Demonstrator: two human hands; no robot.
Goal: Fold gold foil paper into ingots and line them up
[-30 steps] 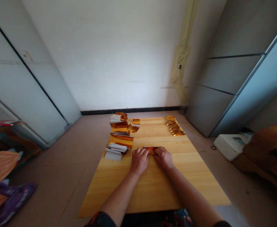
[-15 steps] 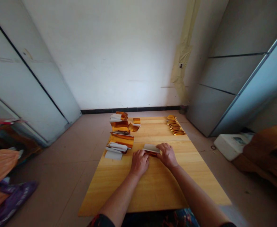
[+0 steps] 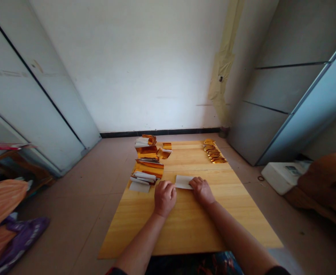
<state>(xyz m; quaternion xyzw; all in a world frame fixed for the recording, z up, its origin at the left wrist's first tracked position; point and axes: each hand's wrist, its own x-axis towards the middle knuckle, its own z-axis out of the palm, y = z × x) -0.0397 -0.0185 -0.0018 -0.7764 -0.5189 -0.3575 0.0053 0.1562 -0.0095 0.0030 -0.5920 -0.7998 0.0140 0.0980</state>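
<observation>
In the middle of the table lies a small sheet of foil paper (image 3: 183, 182), its pale backing facing up and looking flat. My right hand (image 3: 202, 191) has its fingers curled over the right end of that sheet. At the left edge of the sheet, my left hand (image 3: 165, 198) is closed, thumb and forefinger pinched at the corner. Left of my hands sits a stack of foil paper sheets (image 3: 149, 168), some gold side up and some pale. Folded gold foil pieces (image 3: 214, 154) stand in a row at the table's far right.
The wooden table (image 3: 193, 225) stands before a white wall (image 3: 151, 68). More foil sheets (image 3: 145, 141) lie at its far left corner. A grey fridge-like cabinet (image 3: 259, 103) and a white box (image 3: 279, 176) are on the right, orange and purple bags (image 3: 7, 206) on the left.
The sheet's gold fold showed between my hands before; now its pale side lies flat. My left hand has shifted slightly left, and the right stays at the other end.
</observation>
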